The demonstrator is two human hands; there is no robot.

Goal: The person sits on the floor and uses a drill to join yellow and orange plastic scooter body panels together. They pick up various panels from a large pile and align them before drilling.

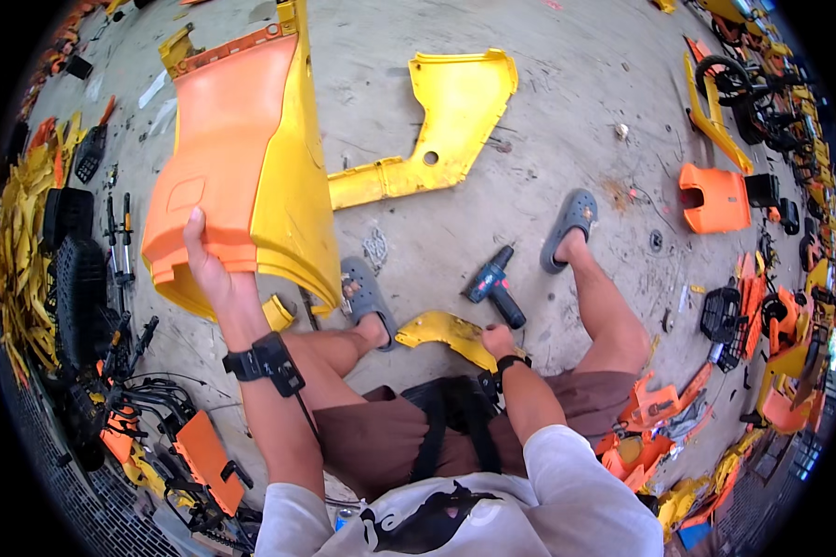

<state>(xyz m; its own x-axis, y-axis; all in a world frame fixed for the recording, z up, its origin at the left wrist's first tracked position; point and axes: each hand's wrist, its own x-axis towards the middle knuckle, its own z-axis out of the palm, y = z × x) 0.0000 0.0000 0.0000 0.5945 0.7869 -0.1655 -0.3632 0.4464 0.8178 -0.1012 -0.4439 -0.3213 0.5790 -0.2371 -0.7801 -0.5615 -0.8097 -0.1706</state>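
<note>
My left hand grips the near rim of a large plastic scooter body panel, thumb on its orange face and the other fingers hidden inside. Yellow plastic forms the panel's right side and lower edge. A curved yellow plastic piece, shaped like a fender, is in my right hand, whose fingers are closed around its right end. Just beyond that hand a cordless drill lies on the floor. Farther off rests a flat yellow panel with a long arm and a round hole.
My grey clogs stand either side of the drill on the concrete floor. Heaped yellow plastic parts line the left. At right are an orange shell, a black wheel and a black basket. Cables and an orange plate lie lower left.
</note>
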